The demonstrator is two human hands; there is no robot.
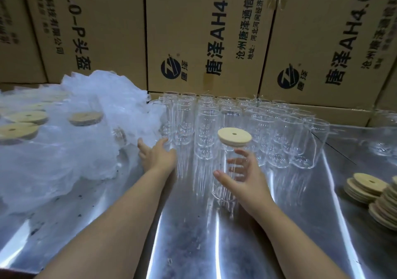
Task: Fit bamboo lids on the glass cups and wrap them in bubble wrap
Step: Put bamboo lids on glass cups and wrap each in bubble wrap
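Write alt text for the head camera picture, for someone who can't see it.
A person's right hand holds a glass cup capped with a bamboo lid on a shiny metal table, while the left hand reaches toward a bubble wrap pile. Rows of unlidded cups stand behind, loose lids at right.

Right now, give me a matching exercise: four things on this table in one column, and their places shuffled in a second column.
Things:
1. lidded cup
2. bubble wrap
3. lid stacks
4. open cups

Places:
A. in rows at the back, by the boxes
B. far right of the table
C. held in the right grip
D. heaped on the left, by the left grip

Pairs: 1-C, 2-D, 3-B, 4-A
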